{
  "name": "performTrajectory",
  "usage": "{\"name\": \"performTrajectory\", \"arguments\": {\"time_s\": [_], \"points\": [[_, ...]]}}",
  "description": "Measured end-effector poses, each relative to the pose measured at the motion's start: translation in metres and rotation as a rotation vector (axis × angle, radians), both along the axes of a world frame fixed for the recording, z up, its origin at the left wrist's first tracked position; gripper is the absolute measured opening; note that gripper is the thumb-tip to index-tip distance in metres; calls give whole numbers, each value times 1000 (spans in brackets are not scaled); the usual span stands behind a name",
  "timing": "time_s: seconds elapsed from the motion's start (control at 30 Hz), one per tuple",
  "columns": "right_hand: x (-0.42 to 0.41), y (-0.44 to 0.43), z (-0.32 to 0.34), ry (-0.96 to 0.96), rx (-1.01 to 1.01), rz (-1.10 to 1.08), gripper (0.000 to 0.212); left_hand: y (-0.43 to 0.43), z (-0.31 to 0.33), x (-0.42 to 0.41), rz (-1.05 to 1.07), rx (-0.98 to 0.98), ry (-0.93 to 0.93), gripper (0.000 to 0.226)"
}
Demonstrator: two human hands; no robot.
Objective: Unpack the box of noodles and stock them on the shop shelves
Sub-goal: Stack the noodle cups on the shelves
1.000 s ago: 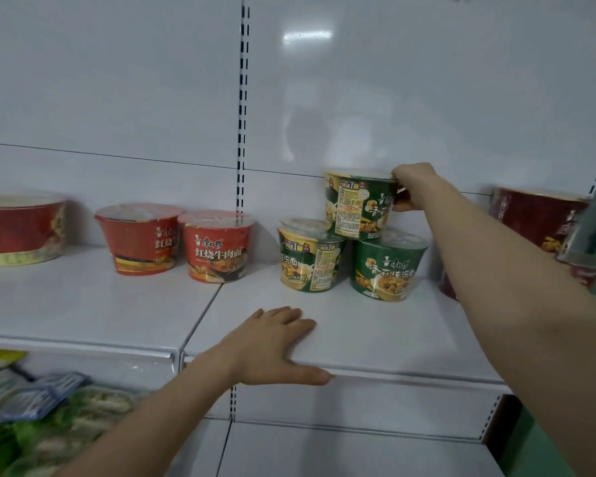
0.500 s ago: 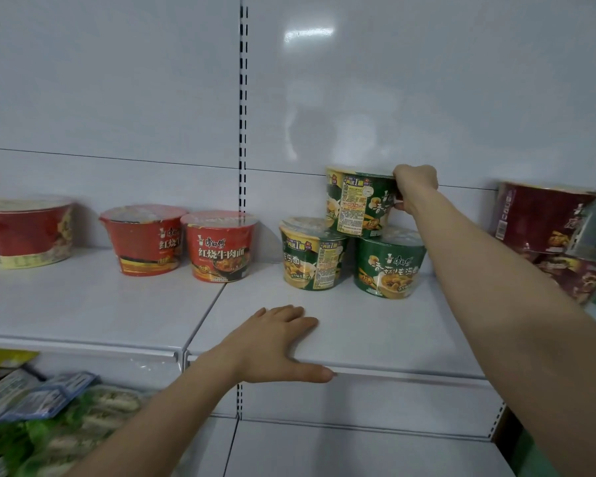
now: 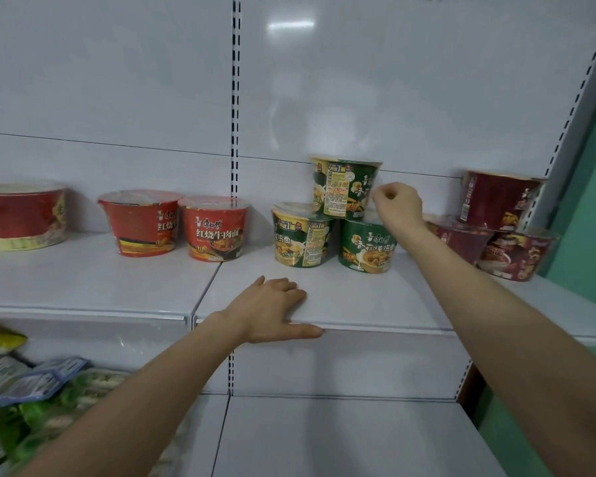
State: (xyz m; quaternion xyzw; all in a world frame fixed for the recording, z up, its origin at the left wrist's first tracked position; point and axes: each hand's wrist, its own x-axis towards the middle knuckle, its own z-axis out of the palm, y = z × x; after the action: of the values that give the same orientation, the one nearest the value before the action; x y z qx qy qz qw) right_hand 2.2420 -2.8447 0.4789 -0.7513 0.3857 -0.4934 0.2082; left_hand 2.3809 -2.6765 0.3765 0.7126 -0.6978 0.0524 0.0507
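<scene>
As left hand (image 3: 272,309) touches shelf edge (image 3: 393,328), cups (image 3: 303,235) behind

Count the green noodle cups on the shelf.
3. The left cup and right cup stand on the shelf; the top cup sits on both, beside the right hand. More may hide behind.

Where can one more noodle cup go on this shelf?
Bare shelf in front of all cups. A gap between the far-left red cup and the red pair. Crowded between green stack and maroon cups, by the right hand.
</scene>
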Motion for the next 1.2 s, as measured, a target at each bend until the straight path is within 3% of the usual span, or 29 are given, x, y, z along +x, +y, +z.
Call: {"name": "performTrajectory", "arguments": {"time_s": [0.17,0.33,0.73,1.2], "points": [[-24,35,-30,301,-44,34,26,14,5,-23,69,-156,-29,65],[-59,57,-54,412,-14,-35,30,27,5,-55,26,-233,-95,44],[-197,47,-64,449,45,-273,37,-15,6,-163,-176,-262,-24,47],[-290,-86,-28,356,-23,-215,28,-151,23,-252,24,-330,61,45]]}}
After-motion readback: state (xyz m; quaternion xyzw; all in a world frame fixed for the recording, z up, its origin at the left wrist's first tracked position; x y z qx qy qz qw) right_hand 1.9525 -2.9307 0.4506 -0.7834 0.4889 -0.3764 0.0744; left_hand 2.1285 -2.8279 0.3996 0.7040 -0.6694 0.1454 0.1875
